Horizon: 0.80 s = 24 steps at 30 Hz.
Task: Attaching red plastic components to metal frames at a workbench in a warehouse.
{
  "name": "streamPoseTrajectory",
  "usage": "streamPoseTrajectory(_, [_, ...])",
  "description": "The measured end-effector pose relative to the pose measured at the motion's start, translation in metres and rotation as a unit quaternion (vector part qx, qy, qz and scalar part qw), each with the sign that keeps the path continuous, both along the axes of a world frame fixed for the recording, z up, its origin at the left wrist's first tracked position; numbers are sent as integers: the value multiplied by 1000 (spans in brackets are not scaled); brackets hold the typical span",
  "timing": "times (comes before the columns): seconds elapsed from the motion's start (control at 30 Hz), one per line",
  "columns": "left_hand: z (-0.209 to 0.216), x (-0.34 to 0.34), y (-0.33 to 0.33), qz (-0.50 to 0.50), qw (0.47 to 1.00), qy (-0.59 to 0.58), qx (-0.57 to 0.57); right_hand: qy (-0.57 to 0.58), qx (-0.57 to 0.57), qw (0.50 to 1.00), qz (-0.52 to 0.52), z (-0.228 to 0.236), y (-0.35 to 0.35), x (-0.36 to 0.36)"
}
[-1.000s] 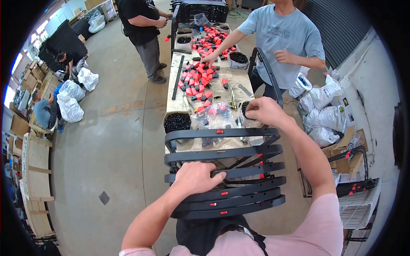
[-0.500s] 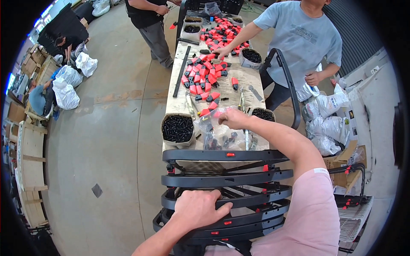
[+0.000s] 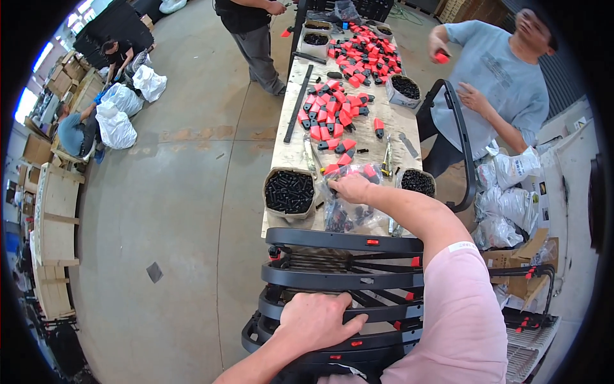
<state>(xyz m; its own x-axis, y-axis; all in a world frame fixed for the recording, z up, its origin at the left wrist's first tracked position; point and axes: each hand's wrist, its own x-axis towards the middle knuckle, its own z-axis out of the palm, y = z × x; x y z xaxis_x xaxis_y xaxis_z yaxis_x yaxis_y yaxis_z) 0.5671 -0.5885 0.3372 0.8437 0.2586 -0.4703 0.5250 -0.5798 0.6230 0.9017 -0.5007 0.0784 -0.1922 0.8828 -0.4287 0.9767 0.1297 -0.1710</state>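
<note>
A stack of black curved frames [image 3: 320, 277] with small red clips stands right in front of me. My left hand [image 3: 320, 320] lies over one of its bars, fingers curled round the far side and thumb stretched to the right. At the near end of the wooden table [image 3: 400, 125], a clear plastic bag [image 3: 364, 217] holds small dark and red parts that I cannot make out well. My right hand [image 3: 353, 189] is closed at the bag's upper part, fingertips partly hidden in the plastic. Beside the bag lie pliers-like tools [image 3: 387, 155].
A tub of black pins [image 3: 289, 193] and a tub of small black parts [image 3: 417, 183] flank the bag. Red-and-black caps [image 3: 332, 109] are heaped beyond. A co-worker [image 3: 502, 83] stands at the right, holding a red part; another person [image 3: 246, 38] is at the far left.
My right hand has lowered slightly onto the bag; my left hand stays on the frame. The co-worker has lifted a red part off the table. The whole view has shifted.
</note>
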Motion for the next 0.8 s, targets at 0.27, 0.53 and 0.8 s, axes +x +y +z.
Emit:
streamPoseTrajectory(0.27, [-4, -6, -2, 24, 999, -31, 6, 13, -19, 998, -58, 70, -18, 15])
streamPoseTrajectory(0.53, [0, -12, -6, 19, 994, -101, 38, 246, 189, 911, -271, 264, -103, -36])
streamPoseTrajectory(0.8, [-5, -23, -26, 184, 906, -379, 36, 517, 120, 792, -302, 318, -204, -115])
